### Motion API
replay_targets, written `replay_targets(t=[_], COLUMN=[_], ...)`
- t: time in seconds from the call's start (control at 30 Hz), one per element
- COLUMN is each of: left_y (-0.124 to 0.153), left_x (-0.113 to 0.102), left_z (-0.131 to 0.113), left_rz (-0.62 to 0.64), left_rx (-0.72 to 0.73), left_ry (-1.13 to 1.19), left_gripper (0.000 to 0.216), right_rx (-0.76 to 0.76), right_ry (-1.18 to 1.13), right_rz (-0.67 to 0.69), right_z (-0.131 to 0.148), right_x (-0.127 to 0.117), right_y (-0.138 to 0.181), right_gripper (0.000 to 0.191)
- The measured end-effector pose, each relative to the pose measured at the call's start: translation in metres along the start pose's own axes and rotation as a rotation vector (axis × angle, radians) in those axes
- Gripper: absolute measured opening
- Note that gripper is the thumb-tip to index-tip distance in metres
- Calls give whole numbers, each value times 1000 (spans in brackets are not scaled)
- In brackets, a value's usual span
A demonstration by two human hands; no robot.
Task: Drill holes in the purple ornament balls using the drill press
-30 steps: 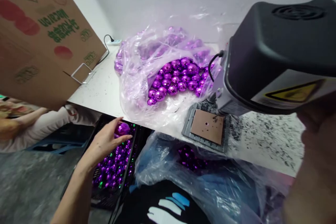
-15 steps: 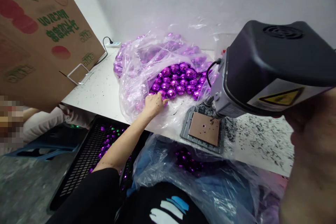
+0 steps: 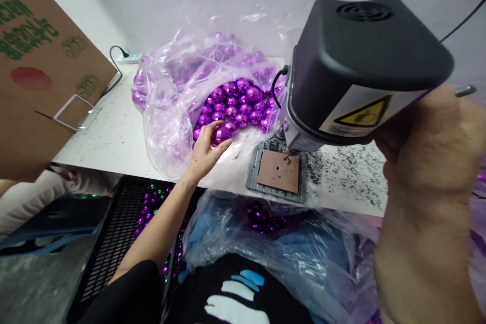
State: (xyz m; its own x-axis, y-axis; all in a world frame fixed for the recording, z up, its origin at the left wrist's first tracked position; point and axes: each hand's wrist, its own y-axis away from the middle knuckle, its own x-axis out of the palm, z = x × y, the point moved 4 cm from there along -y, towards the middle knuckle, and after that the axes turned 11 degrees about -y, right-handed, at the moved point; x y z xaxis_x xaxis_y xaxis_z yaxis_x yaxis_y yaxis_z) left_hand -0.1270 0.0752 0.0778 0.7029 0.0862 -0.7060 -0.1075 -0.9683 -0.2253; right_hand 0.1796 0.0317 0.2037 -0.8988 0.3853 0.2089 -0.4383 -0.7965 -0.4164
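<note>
My left hand is closed around a shiny purple faceted ball, thumb on the near side, at the mouth of a clear plastic bag. More purple balls lie piled inside the bag. My right hand is raised at the far side of a black bench machine; it is wrapped round a lever, whose end pokes out beyond the hand. Most of those fingers are hidden by the machine. Under the machine head sits a copper-coloured square plate with a small hole, on a grey base.
Dark shavings litter the white table. A cardboard box stands at the left. Below the table edge are a black crate with purple and green pieces and a plastic sheet over my lap. Another person's leg shows at left.
My left hand has turned and now shows a purple ball in its grip at the bag's mouth. The view has shifted right, so the box and machine sit further left.
</note>
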Motion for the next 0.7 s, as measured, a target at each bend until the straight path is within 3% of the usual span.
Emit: replay_targets(t=[0.07,0.13,0.23,0.37,0.5,0.7], left_y=[9,21,33,31,25,29], left_x=[12,38,78,105,112,123], left_z=[-13,-26,-36,-36,-35,-42], left_rz=[138,325,441,374,251,152], left_rx=[-103,-231,-357,-280,-91,88], left_ry=[452,790,975,757,444,154], left_gripper=[52,49,47,48,49,50], right_rx=[-15,-21,-16,2,22,1], right_ry=[-10,-11,-16,-26,-10,-27], right_rz=[6,2,2,28,40,40], right_z=[0,0,-1,-4,-6,-4], right_x=[0,0,-1,-3,-4,-3], right_y=[0,-1,-3,-3,-3,-4], right_gripper=[38,42,50,46,36,34])
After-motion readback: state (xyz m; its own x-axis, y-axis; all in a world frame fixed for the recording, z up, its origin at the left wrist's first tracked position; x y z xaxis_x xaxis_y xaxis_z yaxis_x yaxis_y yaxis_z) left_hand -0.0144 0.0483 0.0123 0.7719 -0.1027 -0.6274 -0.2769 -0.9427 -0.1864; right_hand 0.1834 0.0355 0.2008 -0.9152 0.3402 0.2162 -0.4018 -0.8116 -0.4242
